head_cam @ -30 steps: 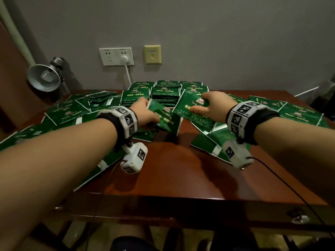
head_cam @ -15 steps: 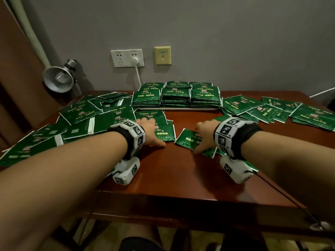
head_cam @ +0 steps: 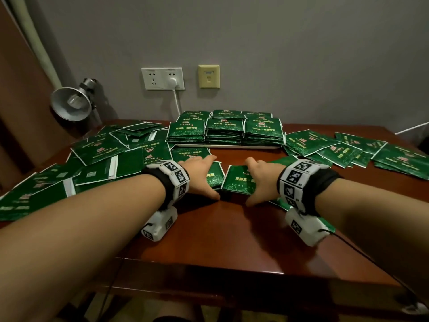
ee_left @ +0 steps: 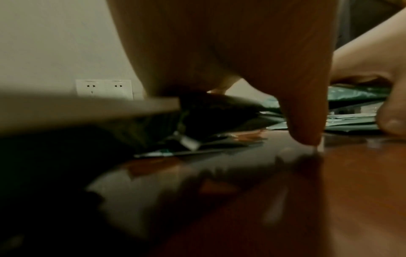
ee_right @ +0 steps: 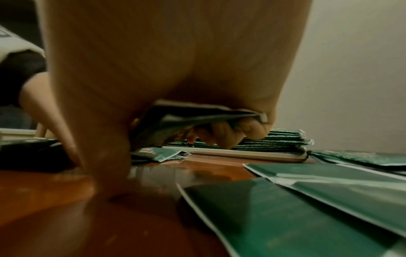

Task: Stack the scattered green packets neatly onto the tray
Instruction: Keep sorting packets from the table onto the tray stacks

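Looking down in the head view, the left hand [head_cam: 199, 177] lies over a green packet [head_cam: 214, 174] on the table [head_cam: 220, 240], thumb at the packet's near edge. The right hand [head_cam: 261, 180] covers the right side of a second packet [head_cam: 236, 182], thumb at its near edge. Both packets sit side by side between the hands, in front of the tray [head_cam: 228, 146], which carries the neat stacks [head_cam: 225, 130]. Loose packets [head_cam: 99, 159] lie spread left and right.

Left wrist view: the thumb [ee_left: 305, 121] points down at the table; whether the fingers grip a packet cannot be told.

Right wrist view: the fingers [ee_right: 252, 128] curl under a packet [ee_right: 197, 114], holding it against the palm above the table.
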Available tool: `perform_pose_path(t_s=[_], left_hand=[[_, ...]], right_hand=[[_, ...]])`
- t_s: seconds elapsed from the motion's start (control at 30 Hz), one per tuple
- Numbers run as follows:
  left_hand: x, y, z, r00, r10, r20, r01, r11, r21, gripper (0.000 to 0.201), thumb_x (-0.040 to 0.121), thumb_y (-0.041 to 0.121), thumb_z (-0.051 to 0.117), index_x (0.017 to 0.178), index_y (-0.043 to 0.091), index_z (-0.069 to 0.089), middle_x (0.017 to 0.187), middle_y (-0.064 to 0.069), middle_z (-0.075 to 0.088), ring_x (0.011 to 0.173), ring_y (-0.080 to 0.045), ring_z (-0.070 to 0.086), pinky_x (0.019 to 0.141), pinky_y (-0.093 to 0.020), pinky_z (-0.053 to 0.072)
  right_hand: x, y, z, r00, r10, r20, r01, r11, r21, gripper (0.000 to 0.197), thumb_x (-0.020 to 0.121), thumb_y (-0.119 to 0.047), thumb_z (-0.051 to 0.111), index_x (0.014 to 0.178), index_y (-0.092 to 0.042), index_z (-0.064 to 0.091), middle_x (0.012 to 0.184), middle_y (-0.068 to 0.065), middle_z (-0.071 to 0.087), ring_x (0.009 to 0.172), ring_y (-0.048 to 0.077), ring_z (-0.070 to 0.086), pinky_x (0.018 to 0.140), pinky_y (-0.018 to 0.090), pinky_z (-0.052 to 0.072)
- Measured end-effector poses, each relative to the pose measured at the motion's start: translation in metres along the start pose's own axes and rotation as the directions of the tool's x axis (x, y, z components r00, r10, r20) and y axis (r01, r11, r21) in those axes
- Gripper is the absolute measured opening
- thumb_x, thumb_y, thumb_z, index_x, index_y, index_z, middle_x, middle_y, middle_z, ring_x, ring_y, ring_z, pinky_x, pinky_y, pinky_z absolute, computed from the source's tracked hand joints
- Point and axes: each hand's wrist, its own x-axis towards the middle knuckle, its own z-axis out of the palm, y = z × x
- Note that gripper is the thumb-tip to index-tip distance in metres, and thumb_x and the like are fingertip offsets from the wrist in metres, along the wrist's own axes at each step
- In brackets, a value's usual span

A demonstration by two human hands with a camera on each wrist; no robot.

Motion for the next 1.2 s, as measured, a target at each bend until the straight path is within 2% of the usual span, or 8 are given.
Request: perform_pose_path(t_s=[0.17, 0.33, 0.43, 0.57, 0.7, 0.87, 1.03, 1.2], left_hand=[[0.000, -0.017, -0.027, 0.996, -0.004, -0.087, 0.007, 0.999, 0.036, 0.113, 0.063, 0.044, 0.078, 0.152, 0.023, 0.013, 0.131, -0.008, 0.047, 0.114, -0.027, 0.051, 0.088, -0.042, 0.052], [0.010, -0.047, -0.056, 0.982, -0.027, -0.186, 0.045, 0.995, 0.091, 0.096, 0.067, 0.040, 0.081, 0.145, 0.021, 0.029, 0.132, -0.004, 0.051, 0.120, -0.026, 0.049, 0.096, -0.044, 0.048], [0.024, -0.067, -0.072, 0.980, -0.022, -0.200, 0.039, 0.996, 0.083, 0.094, 0.065, 0.041, 0.084, 0.141, 0.020, 0.034, 0.131, -0.005, 0.052, 0.120, -0.027, 0.047, 0.098, -0.045, 0.046], [0.051, -0.086, -0.078, 0.981, 0.043, -0.189, -0.006, 0.982, 0.189, 0.089, 0.069, 0.036, 0.082, 0.142, 0.023, 0.033, 0.131, -0.005, 0.047, 0.120, -0.027, 0.043, 0.102, -0.046, 0.041], [0.087, -0.101, -0.079, 0.981, 0.091, -0.174, -0.044, 0.966, 0.255, 0.083, 0.071, 0.035, 0.081, 0.138, 0.022, 0.035, 0.130, -0.005, 0.047, 0.118, -0.026, 0.043, 0.099, -0.044, 0.042], [0.132, -0.121, -0.084, 0.978, 0.142, -0.155, -0.105, 0.969, 0.225, 0.087, 0.070, 0.036, 0.082, 0.141, 0.022, 0.034, 0.134, -0.005, 0.045, 0.119, -0.026, 0.041, 0.098, -0.044, 0.042], [0.160, -0.135, -0.081, 0.983, 0.137, -0.124, -0.115, 0.979, 0.165, 0.092, 0.068, 0.042, 0.084, 0.142, 0.016, 0.035, 0.136, -0.006, 0.044, 0.123, -0.026, 0.040, 0.100, -0.042, 0.042], [0.169, -0.138, -0.070, 0.971, 0.163, -0.176, -0.139, 0.980, 0.144, 0.087, 0.067, 0.046, 0.083, 0.135, 0.012, 0.041, 0.131, -0.008, 0.042, 0.119, -0.025, 0.039, 0.100, -0.041, 0.041]], right_hand=[[0.008, 0.005, -0.014, 0.996, 0.021, -0.087, -0.018, 0.999, 0.032, 0.096, 0.066, -0.063, 0.073, 0.139, -0.018, 0.028, 0.127, 0.005, 0.046, 0.111, 0.026, 0.052, 0.087, 0.040, 0.050], [0.031, 0.005, -0.038, 0.990, 0.018, -0.141, -0.008, 0.998, 0.067, 0.094, 0.075, -0.054, 0.072, 0.148, -0.020, 0.023, 0.142, 0.009, 0.042, 0.128, 0.030, 0.041, 0.102, 0.042, 0.039], [0.052, 0.003, -0.059, 0.985, 0.032, -0.172, -0.023, 0.998, 0.057, 0.095, 0.075, -0.055, 0.072, 0.148, -0.017, 0.023, 0.140, 0.011, 0.045, 0.125, 0.032, 0.045, 0.099, 0.040, 0.041], [0.101, 0.002, -0.102, 0.970, 0.067, -0.234, -0.046, 0.994, 0.095, 0.091, 0.075, -0.052, 0.075, 0.143, -0.013, 0.030, 0.132, 0.013, 0.052, 0.113, 0.033, 0.055, 0.089, 0.040, 0.049], [0.158, -0.011, -0.135, 0.971, 0.044, -0.234, -0.016, 0.993, 0.119, 0.088, 0.078, -0.048, 0.075, 0.144, -0.009, 0.030, 0.134, 0.012, 0.053, 0.114, 0.030, 0.056, 0.079, 0.033, 0.043], [0.236, -0.030, -0.151, 0.979, -0.022, -0.202, 0.021, 1.000, -0.010, 0.084, 0.080, -0.046, 0.074, 0.141, -0.003, 0.035, 0.134, 0.015, 0.053, 0.117, 0.032, 0.055, 0.092, 0.038, 0.045], [0.296, -0.038, -0.150, 0.986, -0.056, -0.160, 0.053, 0.998, -0.022, 0.080, 0.078, -0.046, 0.074, 0.137, -0.004, 0.041, 0.129, 0.013, 0.057, 0.114, 0.029, 0.057, 0.088, 0.034, 0.044], [0.327, -0.041, -0.147, 0.984, -0.090, -0.156, 0.088, 0.996, -0.023, 0.080, 0.080, -0.046, 0.073, 0.141, -0.009, 0.037, 0.129, 0.011, 0.057, 0.113, 0.026, 0.057, 0.084, 0.030, 0.043]])
